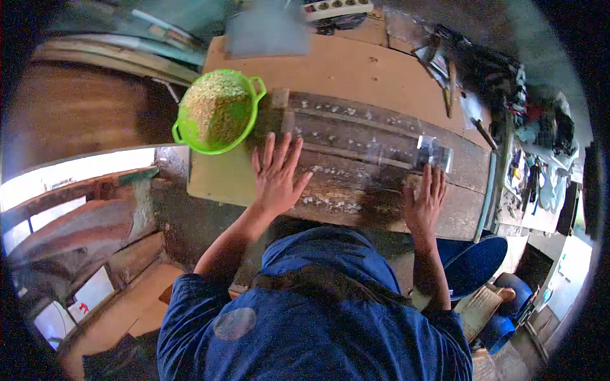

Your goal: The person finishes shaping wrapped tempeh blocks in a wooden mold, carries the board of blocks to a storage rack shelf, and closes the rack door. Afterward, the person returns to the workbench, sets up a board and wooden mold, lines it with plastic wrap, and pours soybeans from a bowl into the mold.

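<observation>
My left hand (277,178) lies with fingers spread at the left end of a dark wooden board (349,159). Rows of small whitish bits (337,171) run along its surface. My right hand (424,202) is palm down at the board's right part, fingers stretched forward. Just beyond its fingertips is a shiny transparent piece (434,154), perhaps plastic or glass; whether the fingers touch it I cannot tell. Left of the board stands a bright green colander-like basin (251,120) with two handles, heaped with pale grainy or flaky material (219,105).
Behind the board is a tan tabletop (343,66) with a blurred pale sheet (267,32) and a white power strip (337,7). A wooden-handled tool (452,89) lies at the right. A dark blue tub (480,267) stands below the table's right edge.
</observation>
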### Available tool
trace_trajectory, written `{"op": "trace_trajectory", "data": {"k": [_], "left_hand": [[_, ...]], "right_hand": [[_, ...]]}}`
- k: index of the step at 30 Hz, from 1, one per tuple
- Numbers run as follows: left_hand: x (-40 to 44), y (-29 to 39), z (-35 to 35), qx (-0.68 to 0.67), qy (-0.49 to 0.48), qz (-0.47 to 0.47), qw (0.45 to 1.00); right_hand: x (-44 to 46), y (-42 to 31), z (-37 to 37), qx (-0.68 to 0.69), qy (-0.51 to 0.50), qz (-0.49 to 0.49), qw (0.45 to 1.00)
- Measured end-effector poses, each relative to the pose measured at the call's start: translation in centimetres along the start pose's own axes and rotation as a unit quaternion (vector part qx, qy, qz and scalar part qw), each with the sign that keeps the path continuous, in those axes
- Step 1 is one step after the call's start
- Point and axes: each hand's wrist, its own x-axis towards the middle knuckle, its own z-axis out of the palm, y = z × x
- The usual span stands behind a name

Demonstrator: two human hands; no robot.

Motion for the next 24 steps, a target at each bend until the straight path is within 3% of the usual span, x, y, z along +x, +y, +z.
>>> {"op": "trace_trajectory", "data": {"k": [12, 14, 24], "left_hand": [[2.7, 1.0, -0.8, 0.066, -0.018, 0.03, 0.997], [2.9, 0.8, -0.4, 0.074, -0.01, 0.039, 0.996], [4.3, 1.5, -0.2, 0.104, -0.01, 0.032, 0.994]], "right_hand": [[3.3, -1.9, -1.6, 0.061, 0.003, -0.042, 0.997], [3.8, -2.0, -1.7, 0.044, -0.058, -0.021, 0.997], [5.5, -1.3, -1.6, -0.022, -0.096, -0.013, 0.995]]}}
